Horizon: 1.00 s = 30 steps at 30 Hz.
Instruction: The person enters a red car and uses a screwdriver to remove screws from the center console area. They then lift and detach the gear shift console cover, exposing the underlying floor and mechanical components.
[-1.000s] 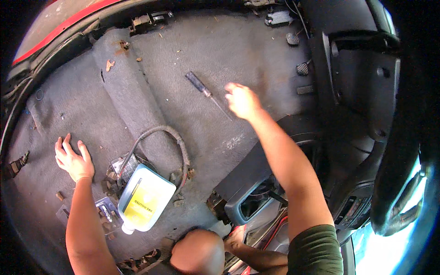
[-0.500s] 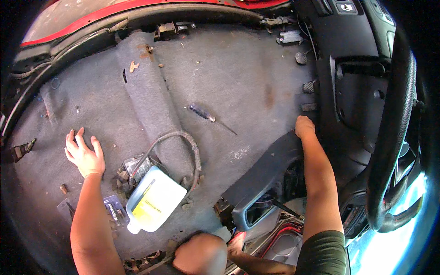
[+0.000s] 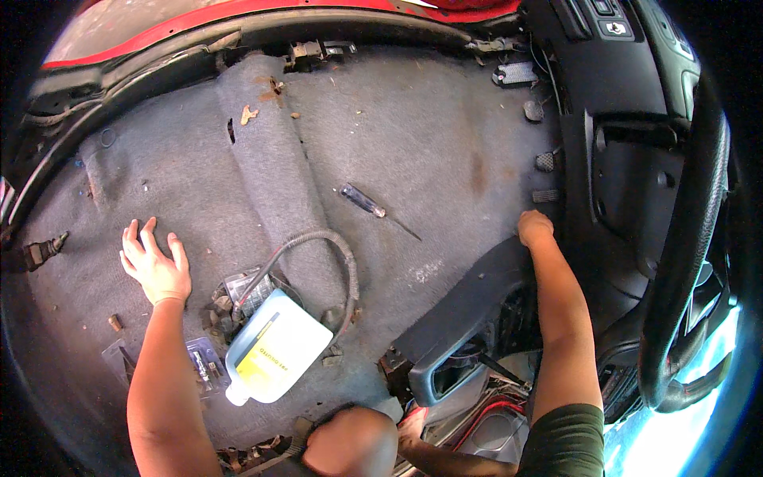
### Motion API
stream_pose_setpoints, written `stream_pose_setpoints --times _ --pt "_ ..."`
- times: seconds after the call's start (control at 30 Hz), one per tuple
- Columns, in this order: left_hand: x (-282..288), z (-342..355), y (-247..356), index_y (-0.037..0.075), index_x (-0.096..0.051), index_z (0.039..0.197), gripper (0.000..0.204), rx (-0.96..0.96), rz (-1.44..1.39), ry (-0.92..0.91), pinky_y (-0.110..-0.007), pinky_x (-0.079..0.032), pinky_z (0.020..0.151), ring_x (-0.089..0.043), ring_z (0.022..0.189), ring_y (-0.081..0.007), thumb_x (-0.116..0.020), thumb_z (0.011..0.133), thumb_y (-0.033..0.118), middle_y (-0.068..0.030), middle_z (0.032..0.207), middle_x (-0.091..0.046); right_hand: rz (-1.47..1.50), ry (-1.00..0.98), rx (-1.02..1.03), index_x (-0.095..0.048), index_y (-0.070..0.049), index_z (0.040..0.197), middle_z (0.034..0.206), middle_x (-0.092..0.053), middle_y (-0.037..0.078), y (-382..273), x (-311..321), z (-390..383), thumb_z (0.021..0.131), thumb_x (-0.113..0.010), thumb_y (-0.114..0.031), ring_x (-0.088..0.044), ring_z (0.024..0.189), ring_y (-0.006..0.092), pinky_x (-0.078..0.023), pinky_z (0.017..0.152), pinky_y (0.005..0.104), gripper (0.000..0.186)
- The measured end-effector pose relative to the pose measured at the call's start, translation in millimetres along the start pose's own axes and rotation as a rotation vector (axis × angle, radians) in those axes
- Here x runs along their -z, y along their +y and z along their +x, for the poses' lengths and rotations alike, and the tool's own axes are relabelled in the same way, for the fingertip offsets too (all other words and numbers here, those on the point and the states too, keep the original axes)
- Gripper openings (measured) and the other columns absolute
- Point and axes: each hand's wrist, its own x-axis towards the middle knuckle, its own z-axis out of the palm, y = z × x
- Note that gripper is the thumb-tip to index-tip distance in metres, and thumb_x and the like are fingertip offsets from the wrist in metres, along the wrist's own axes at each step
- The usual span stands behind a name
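Note:
My left hand [image 3: 159,266] lies with spread fingers on the grey carpet [image 3: 179,191] of a car floor, and nothing is in it. My right hand [image 3: 536,228] is closed at the front end of the dark centre console trim [image 3: 469,290], just beside the pedals. Its fingers are curled out of sight, so what they grip is hidden. Between my hands, a screwdriver [image 3: 366,200] with a dark handle lies on the carpet. Nearer me, a pale blue plastic jug [image 3: 278,350] with a yellow label lies on its side, next to a ribbed cable loop [image 3: 350,266].
Pedals [image 3: 545,161] and the steering wheel [image 3: 687,238] stand at the right. A clear blister pack [image 3: 205,366] lies near my left forearm, and a connector [image 3: 44,250] sits at the far left. A bent knee [image 3: 354,445] and a bare limb [image 3: 413,425] show at the lower edge.
The whole view has shifted slightly, so things appear a little farther right. Both hands keep their places and poses; nothing on the floor has visibly moved.

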Motion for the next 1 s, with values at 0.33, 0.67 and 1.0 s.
stream_pose_setpoints --times 0.33,0.67,1.0 --pt "2.3 1.1 1.2 0.017 -0.054 0.140 0.045 0.000 -0.001 0.001 -0.058 -0.020 0.121 -0.032 0.149 -0.0312 -0.058 0.098 0.035 -0.0123 0.153 -0.042 0.035 0.124 0.048 -0.075 -0.005 0.119 0.128 -0.071 0.016 -3.0 -12.7 -6.0 0.091 -0.067 -0.006 -0.069 0.119 0.0335 -0.059 0.095 0.0412 0.029" --pt "-0.1 0.6 -1.0 0.016 -0.054 0.140 0.046 -0.008 0.008 0.013 -0.058 -0.020 0.121 -0.032 0.149 -0.0313 -0.058 0.098 0.035 -0.0119 0.153 -0.042 -0.016 0.130 0.076 -0.076 -0.004 0.115 0.125 -0.071 0.018 -6.7 -19.1 1.9 0.092 -0.070 -0.012 -0.069 0.116 0.0333 -0.059 0.096 0.0398 0.025" --pt "-1.3 -0.3 0.4 0.016 -0.054 0.141 0.047 -0.004 0.006 -0.002 -0.058 -0.020 0.121 -0.032 0.150 -0.0316 -0.059 0.098 0.035 -0.0119 0.154 -0.041 -0.034 0.147 0.069 -0.075 -0.002 0.116 0.126 -0.072 0.017 0.1 -27.6 8.1 0.101 -0.055 -0.011 -0.070 0.116 0.0328 -0.059 0.094 0.0431 0.027"
